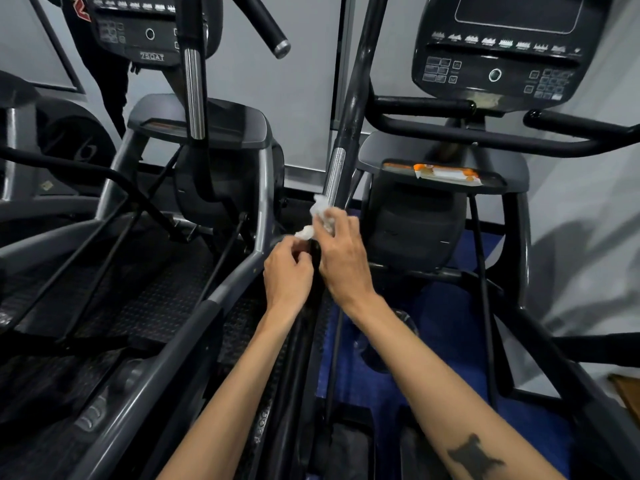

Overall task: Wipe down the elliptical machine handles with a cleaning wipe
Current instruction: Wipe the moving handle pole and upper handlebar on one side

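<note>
the white wipe [320, 216] sits bunched at the handle [335, 174], near centre. the right hand [341, 258] curls round both; the left hand [287, 275], at 9 o'clock, pinches its tail. the tray [491, 183] at 2 o'clock holds an orange-and-white packet [446, 173].

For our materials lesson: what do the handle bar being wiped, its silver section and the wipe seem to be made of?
Handle bar: likely painted or coated metal; glossy black with highlights.
Silver section: probably bare or plated metal; bright, reflective sheen.
Wipe: seemingly thin nonwoven cloth or paper; white, crumpled, held by the right hand and left hand.
</note>
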